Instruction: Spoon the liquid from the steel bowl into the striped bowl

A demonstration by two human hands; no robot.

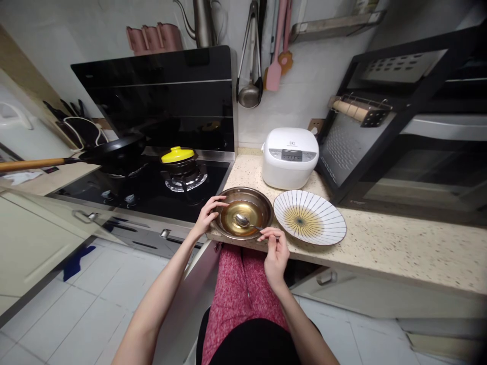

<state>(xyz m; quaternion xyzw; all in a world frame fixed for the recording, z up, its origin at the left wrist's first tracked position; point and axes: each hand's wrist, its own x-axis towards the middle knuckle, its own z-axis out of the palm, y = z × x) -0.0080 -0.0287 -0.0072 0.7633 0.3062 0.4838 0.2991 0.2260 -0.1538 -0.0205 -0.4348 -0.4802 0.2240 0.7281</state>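
Observation:
A round metal bowl [267,212] stands at the counter's front edge with a yellowish clear liquid inside. My left hand [208,213] grips its left rim, fingertips over the edge. In my right hand [276,251] is the handle of a metal spoon [242,220], pinched between thumb and fingers. The spoon's head lies in the middle of the bowl, at or in the liquid; how deep is hard to see. Just right of the bowl sits a white plate [331,213] with dark radiating lines and a yellow-brown centre.
Behind the plate is a white rice cooker [291,157]. On the stove [152,197] to the left are a small pot with a yellow lid [177,154] and a dark pan [117,149] with a wooden handle. A black rack [350,66] with an oven stands at right.

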